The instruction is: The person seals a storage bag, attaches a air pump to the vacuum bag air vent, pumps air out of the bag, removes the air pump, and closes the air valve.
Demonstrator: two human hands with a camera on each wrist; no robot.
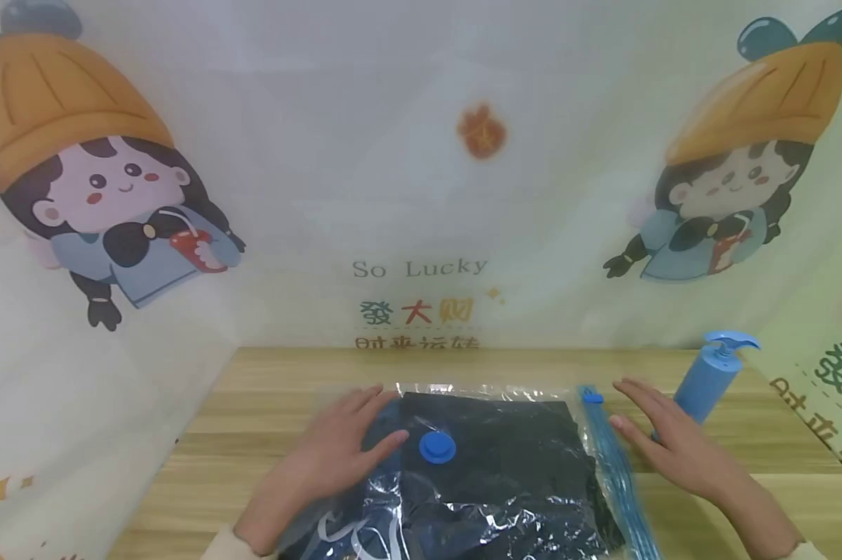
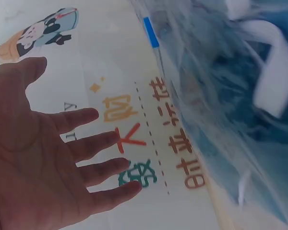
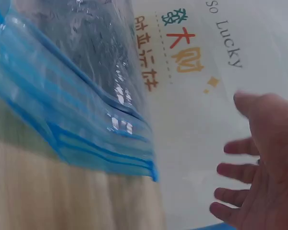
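Observation:
A clear vacuum storage bag (image 1: 512,529) lies flat on the table with dark folded fabric (image 1: 498,435) inside. A round blue valve cap (image 1: 437,447) sits on its upper face. Along the right edge runs a blue zip seal (image 1: 613,459), with a blue slider (image 1: 592,396) at its far end. My left hand (image 1: 333,447), fingers spread, is over the bag's left part; the left wrist view shows its palm holding nothing. My right hand (image 1: 680,443) is just right of the zip seal, fingers extended and holding nothing. White straps show through the plastic at the bag's near left.
A blue hand pump (image 1: 708,381) stands upright behind my right hand. The wooden table (image 1: 288,373) meets a printed backdrop cloth (image 1: 309,194) at its back and sides.

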